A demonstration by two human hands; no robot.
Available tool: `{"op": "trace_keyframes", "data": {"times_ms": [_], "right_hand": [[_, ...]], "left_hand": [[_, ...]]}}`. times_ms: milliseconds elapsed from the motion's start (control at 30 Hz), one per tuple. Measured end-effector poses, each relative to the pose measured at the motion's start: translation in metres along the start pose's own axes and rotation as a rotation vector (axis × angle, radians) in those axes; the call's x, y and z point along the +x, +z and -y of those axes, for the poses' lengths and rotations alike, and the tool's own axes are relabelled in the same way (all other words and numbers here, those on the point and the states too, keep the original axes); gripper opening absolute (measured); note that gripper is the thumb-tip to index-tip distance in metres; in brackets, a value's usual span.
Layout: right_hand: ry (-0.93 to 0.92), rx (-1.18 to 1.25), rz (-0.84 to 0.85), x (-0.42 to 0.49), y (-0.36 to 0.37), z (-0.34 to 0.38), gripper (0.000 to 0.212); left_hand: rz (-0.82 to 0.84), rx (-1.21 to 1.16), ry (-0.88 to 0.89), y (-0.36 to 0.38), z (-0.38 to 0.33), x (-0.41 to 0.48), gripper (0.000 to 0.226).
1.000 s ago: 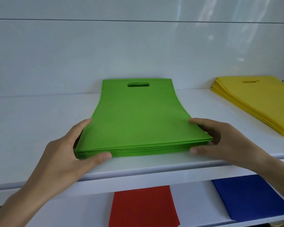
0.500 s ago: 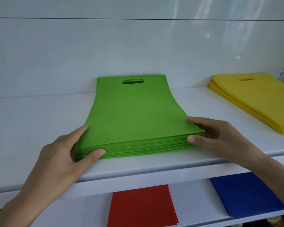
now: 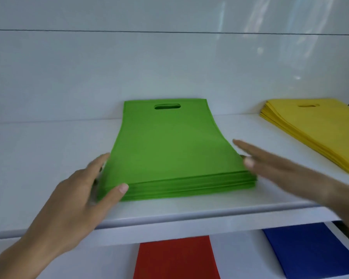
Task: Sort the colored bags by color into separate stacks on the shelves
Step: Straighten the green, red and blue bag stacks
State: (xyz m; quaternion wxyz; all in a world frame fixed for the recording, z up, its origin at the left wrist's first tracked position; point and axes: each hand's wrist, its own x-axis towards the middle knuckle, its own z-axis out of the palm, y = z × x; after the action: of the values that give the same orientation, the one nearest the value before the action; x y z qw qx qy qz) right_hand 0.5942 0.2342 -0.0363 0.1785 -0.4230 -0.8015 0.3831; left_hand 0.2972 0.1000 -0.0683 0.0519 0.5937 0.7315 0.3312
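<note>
A stack of green bags (image 3: 173, 150) lies flat on the upper white shelf (image 3: 38, 162), handle holes toward the back wall. My left hand (image 3: 85, 200) is at the stack's near left corner, fingers straight along its left side and thumb against the front edge. My right hand (image 3: 274, 168) is at the stack's right side, blurred, fingers straight, with its thumb by the near right corner. Neither hand grips a bag. A yellow stack (image 3: 318, 131) sits to the right on the same shelf. A red stack (image 3: 177, 258) and a blue stack (image 3: 310, 250) lie on the lower shelf.
The white back wall (image 3: 169, 67) stands close behind the stacks. The upper shelf's front lip (image 3: 189, 220) runs across under my hands. Bare shelf surface stretches to the left of the green stack.
Both hands have loosened from the green stack's near corners; the fingers have straightened and the right hand has drawn slightly outward. The stack has stayed flat on the shelf.
</note>
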Motion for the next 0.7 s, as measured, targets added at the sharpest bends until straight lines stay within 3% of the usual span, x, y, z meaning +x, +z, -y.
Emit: {"op": "trace_keyframes", "data": {"times_ms": [100, 167, 300, 400, 467, 567, 667, 700], "right_hand": [[0.002, 0.046, -0.26, 0.041, -0.03, 0.007, 0.064], [0.029, 0.005, -0.263, 0.075, -0.033, 0.012, 0.061], [0.062, 0.081, -0.136, 0.12, -0.004, 0.007, 0.059], [0.087, 0.085, -0.151, 0.132, 0.011, 0.003, 0.054], [0.093, 0.187, -0.158, 0.134, 0.01, -0.003, 0.058], [0.11, 0.316, -0.174, 0.136, 0.007, -0.01, 0.059], [0.109, 0.256, -0.239, 0.14, 0.008, -0.01, 0.06], [0.107, 0.23, -0.247, 0.14, 0.009, -0.008, 0.06]], "left_hand": [[0.028, -0.349, -0.167, -0.01, 0.006, 0.032, 0.081], [0.085, -0.47, -0.235, -0.009, 0.008, 0.061, 0.097], [0.274, -0.276, -0.197, 0.006, 0.0, 0.091, 0.096], [0.401, -0.07, -0.147, 0.017, -0.001, 0.095, 0.13], [0.406, -0.025, -0.139, 0.019, 0.0, 0.093, 0.137], [0.396, -0.145, -0.147, 0.015, 0.002, 0.094, 0.13], [0.268, -0.443, -0.179, 0.014, -0.003, 0.101, 0.092], [0.251, -0.498, -0.189, 0.016, -0.004, 0.102, 0.097]]}}
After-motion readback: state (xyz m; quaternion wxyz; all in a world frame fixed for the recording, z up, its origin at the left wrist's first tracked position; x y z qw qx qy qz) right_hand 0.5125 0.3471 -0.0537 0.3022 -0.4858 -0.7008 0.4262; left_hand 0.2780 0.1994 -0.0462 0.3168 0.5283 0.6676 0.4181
